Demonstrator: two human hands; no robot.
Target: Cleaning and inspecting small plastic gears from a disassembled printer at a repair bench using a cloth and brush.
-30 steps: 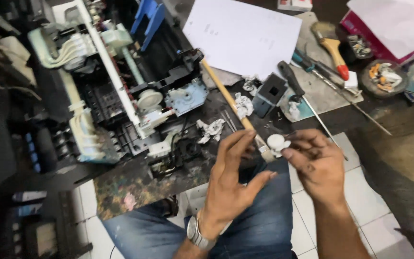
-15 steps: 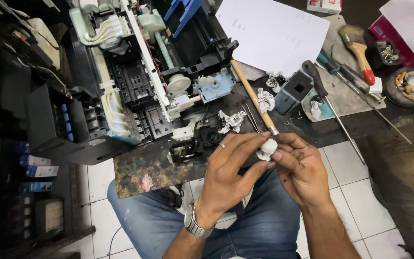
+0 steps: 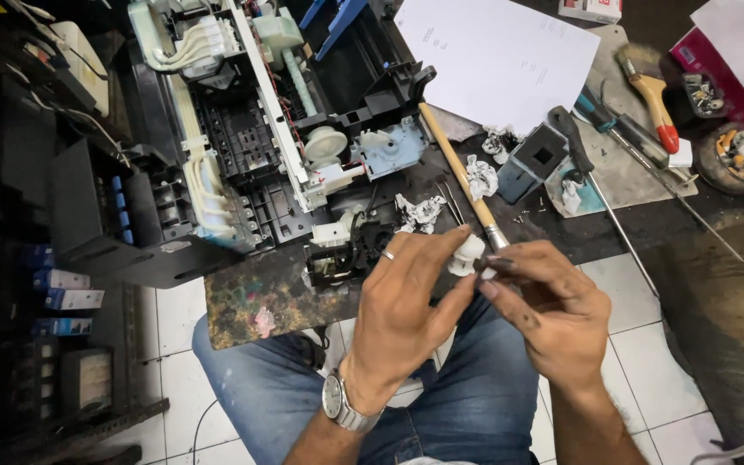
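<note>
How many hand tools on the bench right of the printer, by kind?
Screwdrivers: 2
Red-handled brush: 1
Wooden-handled brush: 1
Total: 4
Left hand and right hand both hold a small white part, not a tool.

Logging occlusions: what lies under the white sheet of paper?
The white sheet of paper covers the dark workbench and overlaps a grey mat; anything else beneath it is hidden.

A dark, stained workbench (image 3: 303,297) stands over a floor of white tiles (image 3: 647,362) (with grey joints), and black shelves (image 3: 10,344) fill the dim left side.
</note>
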